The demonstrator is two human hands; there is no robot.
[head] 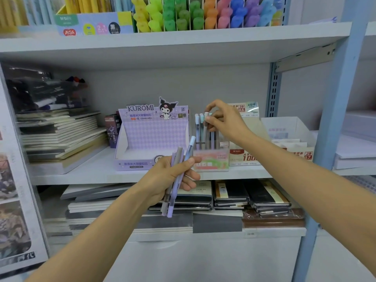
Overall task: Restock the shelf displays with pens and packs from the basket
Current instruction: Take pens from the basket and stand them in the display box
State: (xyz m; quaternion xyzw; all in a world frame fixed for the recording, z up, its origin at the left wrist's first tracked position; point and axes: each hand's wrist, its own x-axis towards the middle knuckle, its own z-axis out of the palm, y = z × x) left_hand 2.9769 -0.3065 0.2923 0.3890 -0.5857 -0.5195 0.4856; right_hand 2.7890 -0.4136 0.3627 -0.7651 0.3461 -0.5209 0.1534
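Pens [176, 176], pastel bundle of about four, gripped in left hand [173, 178] in front of middle shelf [91, 176], tips pointing down-left, caps up-right. Right hand [221, 119] pinching cap of upright pen [206, 127] between thumb and fingertips, pen standing among others in clear pen holder [211, 159] labelled "FRUIT SODA". Holder sits on middle shelf just right of empty purple Kuromi display box [152, 139]. Lead-refill boxes [244, 157] touching holder's right side. Notebook stacks [61, 137] far left.
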